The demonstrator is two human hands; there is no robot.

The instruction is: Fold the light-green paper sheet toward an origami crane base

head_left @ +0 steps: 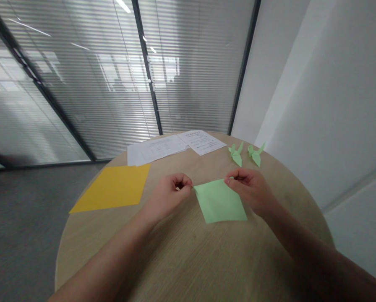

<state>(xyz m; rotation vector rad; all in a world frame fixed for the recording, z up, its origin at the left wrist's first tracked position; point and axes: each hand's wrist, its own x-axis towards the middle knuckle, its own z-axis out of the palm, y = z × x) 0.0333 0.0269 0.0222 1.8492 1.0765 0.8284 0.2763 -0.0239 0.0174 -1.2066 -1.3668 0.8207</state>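
A light green square sheet of paper (pixel 221 202) lies on the round wooden table (pixel 188 256) in front of me. My left hand (pixel 171 193) is curled, its fingertips pinching the sheet's far left corner. My right hand (pixel 251 186) is curled too, pinching the far right corner. Both forearms reach in from the near edge.
A yellow-orange sheet (pixel 114 187) lies to the left. White printed papers (pixel 175 147) lie at the table's far side. Two folded green paper cranes (pixel 246 154) stand at the far right. Glass walls with blinds and a white wall surround the table.
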